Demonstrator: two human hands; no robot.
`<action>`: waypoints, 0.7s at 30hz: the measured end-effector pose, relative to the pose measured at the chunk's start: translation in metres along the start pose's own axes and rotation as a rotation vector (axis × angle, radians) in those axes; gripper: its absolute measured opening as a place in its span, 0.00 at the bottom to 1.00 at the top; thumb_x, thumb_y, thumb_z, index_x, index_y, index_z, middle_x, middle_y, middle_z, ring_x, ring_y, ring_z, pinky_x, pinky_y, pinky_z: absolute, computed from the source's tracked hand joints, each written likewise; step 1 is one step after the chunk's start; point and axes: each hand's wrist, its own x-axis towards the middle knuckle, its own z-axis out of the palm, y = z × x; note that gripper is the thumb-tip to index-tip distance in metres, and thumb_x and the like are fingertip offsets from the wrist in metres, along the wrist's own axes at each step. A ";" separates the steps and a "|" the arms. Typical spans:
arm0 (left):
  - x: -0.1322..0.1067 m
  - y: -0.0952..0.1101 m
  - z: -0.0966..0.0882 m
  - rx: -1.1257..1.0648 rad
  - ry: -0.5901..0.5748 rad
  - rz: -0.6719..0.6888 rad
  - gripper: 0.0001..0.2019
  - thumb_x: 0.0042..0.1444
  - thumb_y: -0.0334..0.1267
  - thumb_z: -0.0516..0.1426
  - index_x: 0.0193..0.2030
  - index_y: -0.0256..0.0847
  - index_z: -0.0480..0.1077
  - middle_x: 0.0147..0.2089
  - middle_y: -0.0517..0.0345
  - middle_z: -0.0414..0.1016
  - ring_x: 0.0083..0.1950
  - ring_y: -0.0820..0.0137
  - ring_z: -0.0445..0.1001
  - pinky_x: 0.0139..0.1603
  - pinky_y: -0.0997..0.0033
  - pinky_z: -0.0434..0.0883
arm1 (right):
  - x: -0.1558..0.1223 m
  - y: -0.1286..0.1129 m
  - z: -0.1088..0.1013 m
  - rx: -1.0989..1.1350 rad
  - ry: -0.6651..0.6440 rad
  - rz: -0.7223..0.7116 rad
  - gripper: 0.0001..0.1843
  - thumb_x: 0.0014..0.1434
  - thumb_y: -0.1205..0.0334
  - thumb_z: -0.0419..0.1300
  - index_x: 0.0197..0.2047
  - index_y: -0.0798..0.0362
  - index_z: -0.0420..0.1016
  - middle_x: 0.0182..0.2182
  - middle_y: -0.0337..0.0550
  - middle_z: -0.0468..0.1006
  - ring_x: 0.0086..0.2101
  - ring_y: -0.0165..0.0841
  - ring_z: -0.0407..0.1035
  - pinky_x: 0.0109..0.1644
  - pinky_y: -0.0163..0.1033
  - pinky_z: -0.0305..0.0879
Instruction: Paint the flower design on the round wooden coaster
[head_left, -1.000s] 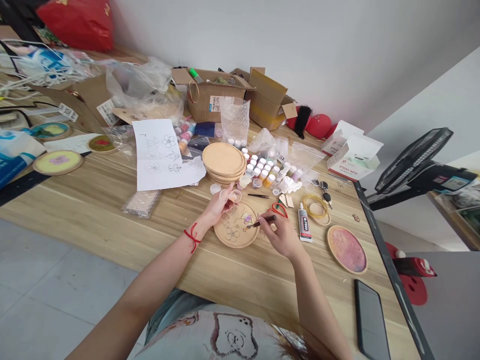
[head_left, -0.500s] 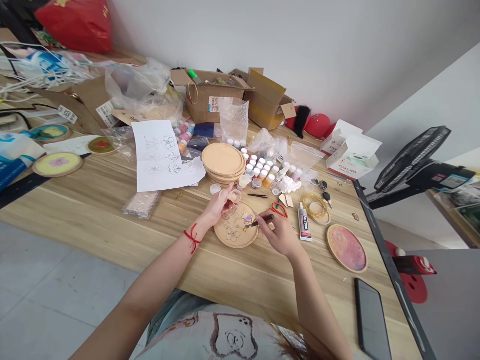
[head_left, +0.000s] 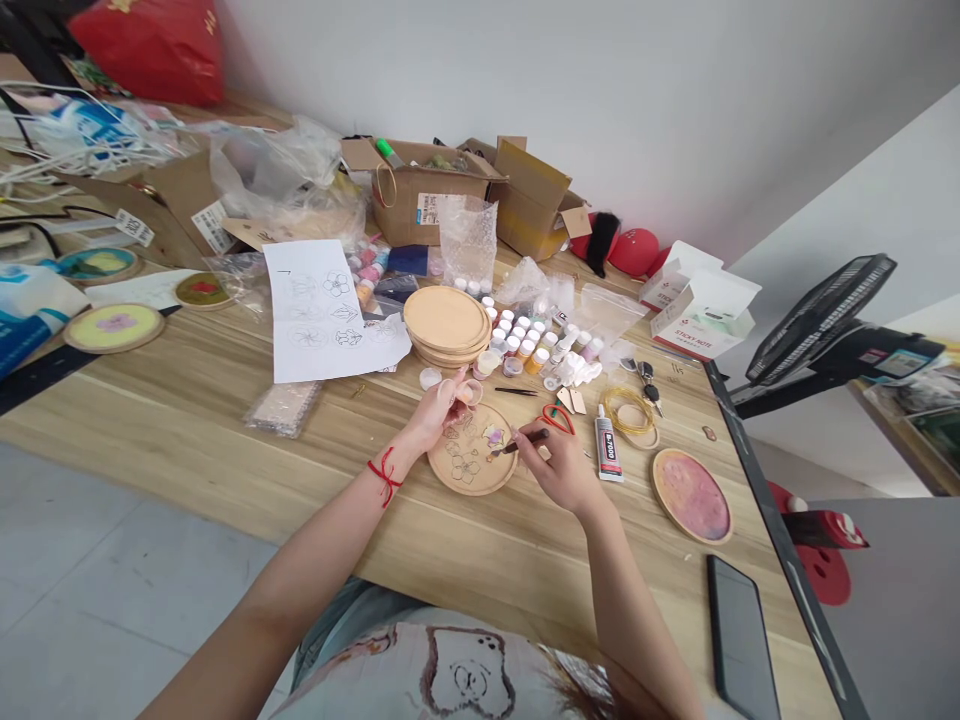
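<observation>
A round wooden disc point(head_left: 471, 465) lies on the table, engraved with flower outlines and with a pink-purple painted flower near its right side. My right hand point(head_left: 553, 468) pinches a thin dark-handled paintbrush point(head_left: 526, 443), its tip at the painted flower. My left hand point(head_left: 433, 413) hovers over the disc's left edge, its fingers holding a small pale cup point(head_left: 469, 392). A red string point(head_left: 385, 476) is tied around my left wrist.
Several small paint jars point(head_left: 517, 345) stand beyond the disc, beside a stack of wooden discs point(head_left: 445, 320) and a sheet of flower drawings point(head_left: 330, 312). A B-7000 glue tube point(head_left: 609, 450), a pink painted disc point(head_left: 691, 495) and a dark phone point(head_left: 739, 630) lie to the right.
The view has drifted slightly. Both hands stay almost in place, with the brush held at the disc and the cup held in my left fingers.
</observation>
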 end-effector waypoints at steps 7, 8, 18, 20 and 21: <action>-0.001 0.002 0.000 0.004 -0.001 0.007 0.20 0.54 0.57 0.59 0.31 0.38 0.73 0.25 0.61 0.69 0.22 0.76 0.63 0.24 0.74 0.56 | 0.002 -0.001 0.002 -0.001 0.003 -0.012 0.18 0.68 0.49 0.51 0.38 0.52 0.75 0.33 0.47 0.83 0.34 0.38 0.77 0.41 0.42 0.71; -0.001 0.002 0.000 0.004 -0.003 0.009 0.20 0.54 0.57 0.59 0.31 0.38 0.73 0.25 0.60 0.69 0.23 0.76 0.63 0.24 0.74 0.56 | 0.002 -0.001 0.002 0.001 0.002 -0.011 0.18 0.69 0.49 0.51 0.38 0.52 0.75 0.33 0.47 0.83 0.34 0.38 0.77 0.41 0.42 0.71; 0.000 0.000 -0.001 0.008 -0.013 0.015 0.20 0.55 0.56 0.58 0.31 0.38 0.74 0.24 0.61 0.68 0.22 0.76 0.60 0.24 0.75 0.58 | -0.001 -0.002 -0.002 -0.017 0.003 -0.006 0.19 0.68 0.48 0.51 0.35 0.51 0.75 0.31 0.46 0.82 0.30 0.37 0.75 0.34 0.41 0.69; -0.001 0.000 -0.001 0.004 -0.017 0.013 0.20 0.55 0.55 0.58 0.31 0.38 0.74 0.24 0.61 0.68 0.21 0.77 0.59 0.24 0.75 0.58 | -0.002 -0.003 -0.002 -0.017 0.004 -0.006 0.19 0.68 0.49 0.51 0.35 0.51 0.75 0.30 0.46 0.82 0.29 0.36 0.74 0.33 0.41 0.69; -0.001 0.000 0.000 0.001 -0.016 0.013 0.19 0.56 0.55 0.59 0.31 0.38 0.73 0.24 0.61 0.68 0.21 0.77 0.59 0.24 0.75 0.59 | -0.003 -0.004 -0.002 -0.017 0.003 -0.006 0.19 0.68 0.49 0.51 0.35 0.51 0.75 0.30 0.46 0.81 0.29 0.36 0.74 0.34 0.41 0.69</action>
